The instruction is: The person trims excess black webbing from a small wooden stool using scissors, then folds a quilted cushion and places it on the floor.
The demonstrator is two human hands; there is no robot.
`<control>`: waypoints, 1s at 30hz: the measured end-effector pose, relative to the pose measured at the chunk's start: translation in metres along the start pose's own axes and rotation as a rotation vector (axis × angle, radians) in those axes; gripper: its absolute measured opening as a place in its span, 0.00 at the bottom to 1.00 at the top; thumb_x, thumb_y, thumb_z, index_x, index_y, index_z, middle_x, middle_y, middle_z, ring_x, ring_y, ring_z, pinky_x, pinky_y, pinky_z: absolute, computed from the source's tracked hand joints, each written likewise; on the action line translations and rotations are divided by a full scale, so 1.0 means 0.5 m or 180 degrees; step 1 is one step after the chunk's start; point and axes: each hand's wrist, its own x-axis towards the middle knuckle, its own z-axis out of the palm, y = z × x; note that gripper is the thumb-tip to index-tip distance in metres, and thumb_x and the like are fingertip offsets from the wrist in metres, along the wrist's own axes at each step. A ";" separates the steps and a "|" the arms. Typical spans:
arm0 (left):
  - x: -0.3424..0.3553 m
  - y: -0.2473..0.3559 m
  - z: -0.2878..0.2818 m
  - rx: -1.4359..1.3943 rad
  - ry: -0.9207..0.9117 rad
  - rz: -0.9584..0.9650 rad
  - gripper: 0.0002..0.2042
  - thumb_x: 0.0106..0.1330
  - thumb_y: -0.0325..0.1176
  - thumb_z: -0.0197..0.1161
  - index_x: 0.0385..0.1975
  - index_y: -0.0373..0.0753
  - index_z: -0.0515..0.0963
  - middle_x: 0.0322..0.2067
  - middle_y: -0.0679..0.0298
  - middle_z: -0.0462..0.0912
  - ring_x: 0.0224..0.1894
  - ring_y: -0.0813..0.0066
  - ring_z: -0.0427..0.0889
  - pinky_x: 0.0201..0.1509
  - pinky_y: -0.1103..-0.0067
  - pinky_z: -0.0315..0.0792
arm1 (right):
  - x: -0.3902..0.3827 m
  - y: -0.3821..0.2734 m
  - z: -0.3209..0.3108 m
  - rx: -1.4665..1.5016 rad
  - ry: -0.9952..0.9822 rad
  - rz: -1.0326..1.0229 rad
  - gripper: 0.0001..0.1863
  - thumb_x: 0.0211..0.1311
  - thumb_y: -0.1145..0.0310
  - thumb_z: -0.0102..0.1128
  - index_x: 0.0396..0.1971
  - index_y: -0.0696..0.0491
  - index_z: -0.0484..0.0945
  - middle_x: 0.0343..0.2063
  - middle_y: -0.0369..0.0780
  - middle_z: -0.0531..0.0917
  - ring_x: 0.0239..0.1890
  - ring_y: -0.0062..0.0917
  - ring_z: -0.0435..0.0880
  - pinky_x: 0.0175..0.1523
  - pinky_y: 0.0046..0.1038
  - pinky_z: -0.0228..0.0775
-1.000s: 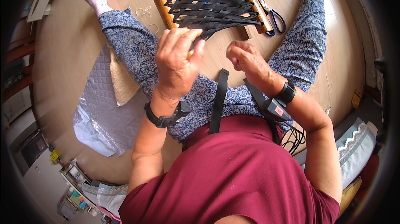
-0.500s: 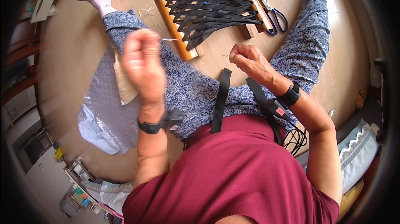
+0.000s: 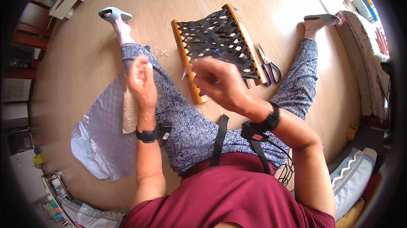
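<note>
A wooden frame [image 3: 195, 94] laced with crossing black straps [image 3: 216, 41] lies on the floor between my legs. My right hand [image 3: 222, 84] hovers over its near left part, fingers curved and smeared by motion, so any hold is hidden. A thin white strand [image 3: 185, 74] shows at the left rail, close to those fingertips. My left hand [image 3: 143, 81] is raised over my left leg, with thumb and fingers drawn close together; what is between them is too small to make out. Blue-handled scissors [image 3: 268, 66] lie partly open beside the right rail.
White thread scraps [image 3: 161, 52] lie left of the frame. A grey quilted sheet [image 3: 104, 117] spreads beside my left leg with a cream fleecy piece [image 3: 129, 111] along its edge. A black cable [image 3: 286, 170] coils at my waist. A lace-edged cushion [image 3: 352, 177] lies at right.
My right hand has moved left, from beside the frame to over its near left part. My left hand stays raised over my left leg. The view has shifted, showing more floor beyond the frame.
</note>
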 end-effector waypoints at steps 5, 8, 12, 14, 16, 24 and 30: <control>-0.071 -0.007 0.053 -0.1001 -0.0310 -0.1232 0.16 0.72 0.31 0.57 0.56 0.30 0.72 0.43 0.64 0.80 0.39 0.79 0.80 0.43 0.82 0.74 | 0.046 0.003 0.055 -0.0005 -0.0273 -0.0453 0.43 0.53 0.82 0.64 0.71 0.52 0.57 0.49 0.50 0.78 0.37 0.32 0.85 0.42 0.31 0.80; -0.106 0.005 0.065 -0.1169 -0.0647 -0.1738 0.16 0.75 0.38 0.54 0.53 0.33 0.75 0.42 0.65 0.82 0.39 0.78 0.80 0.44 0.81 0.74 | 0.027 0.033 -0.003 -0.0947 -0.0157 -0.0497 0.14 0.54 0.80 0.65 0.42 0.56 0.84 0.29 0.43 0.86 0.34 0.31 0.86 0.38 0.30 0.79; -0.120 0.024 0.088 -0.1715 -0.1205 -0.1976 0.18 0.76 0.47 0.52 0.51 0.39 0.76 0.41 0.68 0.83 0.43 0.82 0.81 0.43 0.82 0.74 | -0.010 0.089 -0.114 -0.2584 0.1229 -0.0837 0.10 0.55 0.68 0.68 0.34 0.56 0.79 0.33 0.42 0.82 0.41 0.42 0.80 0.54 0.38 0.70; -0.112 0.024 0.119 -0.2016 -0.1089 -0.2019 0.20 0.74 0.51 0.55 0.48 0.38 0.76 0.34 0.70 0.79 0.36 0.83 0.79 0.39 0.84 0.74 | -0.017 0.122 -0.151 -0.2969 0.1508 -0.0318 0.14 0.61 0.62 0.65 0.35 0.58 0.76 0.35 0.47 0.81 0.40 0.45 0.81 0.49 0.40 0.72; -0.101 0.020 0.149 -0.1896 -0.0959 -0.2120 0.21 0.73 0.53 0.57 0.42 0.39 0.76 0.27 0.73 0.72 0.29 0.85 0.73 0.31 0.87 0.71 | -0.023 0.150 -0.178 -0.2087 0.0808 0.1334 0.20 0.67 0.54 0.60 0.36 0.60 0.74 0.33 0.51 0.81 0.38 0.46 0.82 0.43 0.42 0.74; -0.078 -0.031 0.176 -0.0935 -0.0772 -0.1793 0.25 0.75 0.56 0.50 0.31 0.38 0.77 0.21 0.73 0.69 0.21 0.85 0.68 0.22 0.84 0.65 | -0.082 0.183 -0.174 -0.0122 0.0636 0.1825 0.26 0.69 0.47 0.59 0.41 0.60 0.75 0.30 0.38 0.79 0.30 0.20 0.81 0.30 0.22 0.74; -0.021 -0.091 0.196 -0.0949 -0.0426 -0.1495 0.23 0.77 0.49 0.49 0.28 0.35 0.78 0.17 0.70 0.73 0.17 0.82 0.71 0.19 0.81 0.66 | -0.090 0.155 -0.168 0.0663 0.0763 0.2063 0.25 0.68 0.49 0.61 0.40 0.60 0.77 0.29 0.33 0.78 0.28 0.13 0.76 0.30 0.18 0.70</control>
